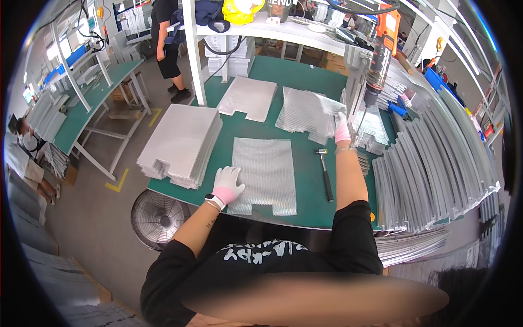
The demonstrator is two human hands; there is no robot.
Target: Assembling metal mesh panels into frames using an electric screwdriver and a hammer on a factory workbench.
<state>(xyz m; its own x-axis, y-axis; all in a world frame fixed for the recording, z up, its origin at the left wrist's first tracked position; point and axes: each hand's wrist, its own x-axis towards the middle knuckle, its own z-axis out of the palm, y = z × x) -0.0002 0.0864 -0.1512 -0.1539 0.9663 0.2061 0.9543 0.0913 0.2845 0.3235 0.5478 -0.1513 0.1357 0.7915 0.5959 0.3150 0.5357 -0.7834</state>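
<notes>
Hammer nr sheet, stack nr L hand

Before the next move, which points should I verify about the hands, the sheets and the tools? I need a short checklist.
1. Left hand at the near mesh sheet's left edge: ok.
2. Near mesh sheet lying on the green table: ok.
3. Right hand gripping the far mesh sheet: cannot tell.
4. Hammer off the near mesh sheet: ok, lies to its right.
5. Right hand clear of the orange power tool's tip: cannot tell.
</notes>
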